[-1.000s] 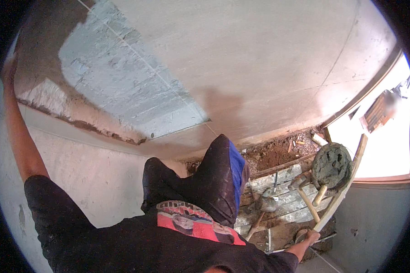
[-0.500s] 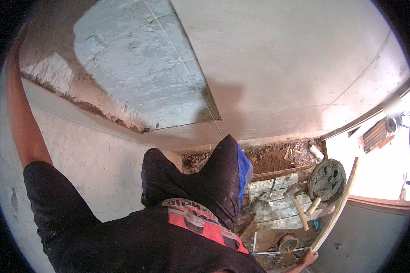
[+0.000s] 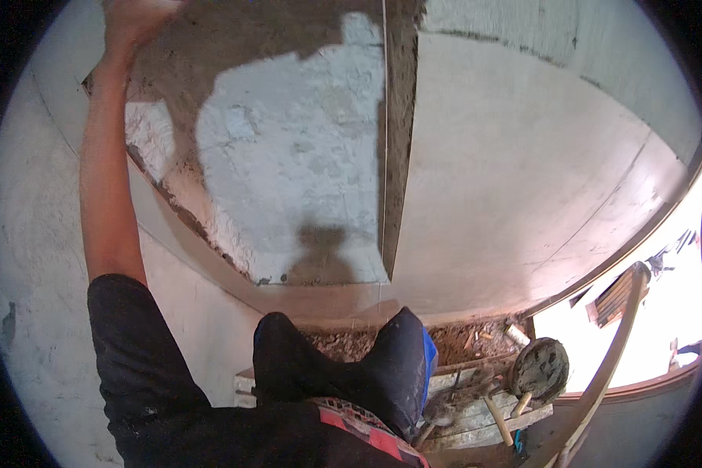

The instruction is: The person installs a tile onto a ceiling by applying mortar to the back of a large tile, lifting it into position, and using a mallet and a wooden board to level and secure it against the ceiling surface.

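Observation:
My left hand (image 3: 136, 22) is raised to the top edge of the picture, by the dark mortar (image 3: 210, 39) on the wall. What shows of it looks open and flat, with the fingertips cut off. A long, pale wooden batten (image 3: 607, 363) slants up from the lower right, its far end standing in front of the bright doorway. My right hand is at the batten's lower end, closed on it, mostly beyond the lower edge. Ahead, a rough whitish patch (image 3: 296, 156) of wall is bordered by dark mortar and a thin upright string line (image 3: 383, 156).
Below right, a plank platform (image 3: 476, 425) carries a round pan of mortar (image 3: 540, 370) and wooden-handled tools (image 3: 498, 420). Soil and rubble (image 3: 460, 340) lie along the wall's foot. Smooth plaster (image 3: 507, 179) covers the wall to the right; another wall (image 3: 47, 273) rises at my left.
The view has tilted up the wall. My left hand has come into view at the top. The batten has risen, its far end higher, and my right hand has slipped mostly out of view.

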`<act>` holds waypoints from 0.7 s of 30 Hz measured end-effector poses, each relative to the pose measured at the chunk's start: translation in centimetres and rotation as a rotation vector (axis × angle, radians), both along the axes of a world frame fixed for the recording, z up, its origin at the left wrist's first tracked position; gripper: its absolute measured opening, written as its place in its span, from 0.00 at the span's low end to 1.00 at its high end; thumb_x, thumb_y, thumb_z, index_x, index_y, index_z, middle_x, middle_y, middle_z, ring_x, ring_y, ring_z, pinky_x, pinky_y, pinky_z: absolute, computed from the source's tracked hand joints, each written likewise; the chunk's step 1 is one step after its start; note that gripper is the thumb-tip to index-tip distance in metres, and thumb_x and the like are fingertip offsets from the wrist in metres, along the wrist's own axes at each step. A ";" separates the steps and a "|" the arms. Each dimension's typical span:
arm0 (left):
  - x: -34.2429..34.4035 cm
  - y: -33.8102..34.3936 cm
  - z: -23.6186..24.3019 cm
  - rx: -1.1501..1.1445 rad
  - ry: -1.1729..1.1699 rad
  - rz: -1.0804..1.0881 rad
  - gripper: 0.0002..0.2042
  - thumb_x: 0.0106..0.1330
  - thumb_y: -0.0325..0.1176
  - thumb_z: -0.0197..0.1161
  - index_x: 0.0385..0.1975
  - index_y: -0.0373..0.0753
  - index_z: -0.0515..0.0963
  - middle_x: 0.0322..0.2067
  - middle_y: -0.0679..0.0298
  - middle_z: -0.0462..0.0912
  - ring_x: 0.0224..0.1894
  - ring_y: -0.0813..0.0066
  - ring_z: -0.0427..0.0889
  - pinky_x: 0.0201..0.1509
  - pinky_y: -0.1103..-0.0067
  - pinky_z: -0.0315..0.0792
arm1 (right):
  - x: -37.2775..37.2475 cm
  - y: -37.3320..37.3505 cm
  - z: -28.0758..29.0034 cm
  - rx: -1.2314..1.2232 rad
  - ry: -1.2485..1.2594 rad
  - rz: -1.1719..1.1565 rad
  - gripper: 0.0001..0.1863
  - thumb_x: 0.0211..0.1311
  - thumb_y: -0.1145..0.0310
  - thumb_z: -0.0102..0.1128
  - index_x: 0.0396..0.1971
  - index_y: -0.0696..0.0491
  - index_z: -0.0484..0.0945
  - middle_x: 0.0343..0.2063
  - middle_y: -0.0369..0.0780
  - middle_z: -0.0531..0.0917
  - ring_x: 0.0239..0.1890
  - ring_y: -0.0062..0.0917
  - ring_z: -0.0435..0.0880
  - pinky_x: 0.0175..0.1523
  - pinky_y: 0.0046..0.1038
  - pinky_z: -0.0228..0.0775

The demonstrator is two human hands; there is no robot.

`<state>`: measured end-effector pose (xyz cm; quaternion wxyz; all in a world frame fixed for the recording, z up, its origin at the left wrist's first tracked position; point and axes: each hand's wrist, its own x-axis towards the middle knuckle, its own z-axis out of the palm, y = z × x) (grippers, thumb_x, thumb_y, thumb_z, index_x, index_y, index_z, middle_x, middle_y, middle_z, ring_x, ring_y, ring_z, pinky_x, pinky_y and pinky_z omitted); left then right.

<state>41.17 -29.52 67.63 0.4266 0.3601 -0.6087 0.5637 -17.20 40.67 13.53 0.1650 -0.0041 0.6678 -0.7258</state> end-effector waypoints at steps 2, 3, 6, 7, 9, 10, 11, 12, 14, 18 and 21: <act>-1.2 0.9 -0.7 0.000 0.014 -0.082 0.56 0.48 0.46 0.73 0.75 0.24 0.51 0.77 0.40 0.48 0.80 0.43 0.43 0.83 0.58 0.38 | 1.0 -2.5 4.8 -0.118 -0.011 0.073 0.36 0.69 0.57 0.63 0.69 0.62 0.62 0.35 0.47 0.83 0.33 0.40 0.83 0.40 0.38 0.77; -1.8 1.4 -1.1 0.002 0.021 -0.129 0.56 0.47 0.45 0.74 0.75 0.24 0.51 0.77 0.40 0.48 0.80 0.43 0.43 0.83 0.58 0.37 | 1.6 -3.6 6.7 -0.169 -0.017 0.113 0.36 0.70 0.57 0.62 0.69 0.62 0.62 0.35 0.47 0.83 0.33 0.40 0.83 0.40 0.38 0.77; -3.5 3.2 -2.0 0.049 0.076 -0.259 0.57 0.45 0.43 0.75 0.75 0.26 0.51 0.78 0.42 0.47 0.81 0.45 0.42 0.83 0.59 0.36 | 3.5 -5.7 11.3 -0.296 -0.045 0.230 0.36 0.70 0.57 0.61 0.70 0.61 0.60 0.34 0.47 0.82 0.32 0.39 0.83 0.39 0.38 0.77; -3.9 3.9 -2.2 0.061 0.090 -0.250 0.57 0.44 0.41 0.75 0.76 0.28 0.51 0.78 0.43 0.47 0.81 0.45 0.42 0.83 0.58 0.36 | 4.3 -6.2 12.4 -0.327 -0.052 0.264 0.37 0.71 0.57 0.61 0.71 0.61 0.60 0.34 0.47 0.82 0.32 0.39 0.83 0.39 0.38 0.77; -4.6 4.9 -2.4 0.067 0.099 -0.260 0.58 0.42 0.40 0.76 0.77 0.31 0.51 0.79 0.46 0.46 0.81 0.46 0.41 0.84 0.58 0.36 | 5.8 -6.7 14.7 -0.373 -0.060 0.316 0.37 0.71 0.57 0.60 0.71 0.61 0.59 0.34 0.47 0.82 0.32 0.38 0.83 0.38 0.38 0.77; -4.7 5.3 -2.5 0.066 0.098 -0.274 0.59 0.42 0.40 0.76 0.77 0.33 0.50 0.79 0.47 0.46 0.81 0.47 0.41 0.84 0.57 0.35 | 6.5 -6.8 15.9 -0.382 -0.065 0.338 0.37 0.72 0.57 0.60 0.72 0.61 0.59 0.33 0.46 0.82 0.31 0.38 0.83 0.38 0.37 0.77; -4.8 5.6 -2.5 0.068 0.096 -0.285 0.59 0.41 0.39 0.77 0.78 0.35 0.50 0.79 0.48 0.45 0.81 0.47 0.41 0.84 0.57 0.35 | 7.3 -7.0 16.8 -0.391 -0.068 0.358 0.37 0.72 0.57 0.59 0.72 0.61 0.58 0.33 0.46 0.82 0.31 0.38 0.83 0.38 0.37 0.77; -4.8 5.8 -2.5 0.061 0.077 -0.276 0.60 0.40 0.39 0.77 0.78 0.36 0.50 0.79 0.48 0.45 0.81 0.48 0.41 0.84 0.56 0.35 | 8.1 -7.1 17.6 -0.324 -0.104 0.343 0.37 0.72 0.57 0.59 0.72 0.60 0.58 0.33 0.46 0.82 0.31 0.37 0.83 0.38 0.37 0.77; -4.7 5.9 -2.4 0.043 0.040 -0.254 0.60 0.39 0.39 0.77 0.78 0.38 0.50 0.79 0.48 0.46 0.81 0.48 0.41 0.84 0.56 0.35 | 9.5 -7.8 18.6 -0.418 -0.068 0.400 0.37 0.73 0.57 0.58 0.73 0.60 0.57 0.33 0.46 0.82 0.31 0.37 0.83 0.37 0.37 0.77; -4.6 5.6 -2.2 0.081 0.085 -0.266 0.60 0.40 0.37 0.75 0.78 0.37 0.49 0.79 0.48 0.46 0.81 0.48 0.41 0.84 0.55 0.35 | 11.3 -11.0 18.1 -0.531 0.081 0.465 0.37 0.73 0.56 0.57 0.74 0.57 0.55 0.30 0.43 0.81 0.29 0.31 0.82 0.35 0.33 0.76; -5.1 5.8 -2.2 0.070 0.086 -0.278 0.58 0.42 0.35 0.73 0.78 0.37 0.48 0.79 0.48 0.46 0.81 0.47 0.41 0.84 0.55 0.36 | 10.5 -14.3 17.1 -0.241 0.199 0.275 0.33 0.69 0.59 0.62 0.68 0.56 0.63 0.28 0.40 0.80 0.28 0.25 0.80 0.34 0.27 0.73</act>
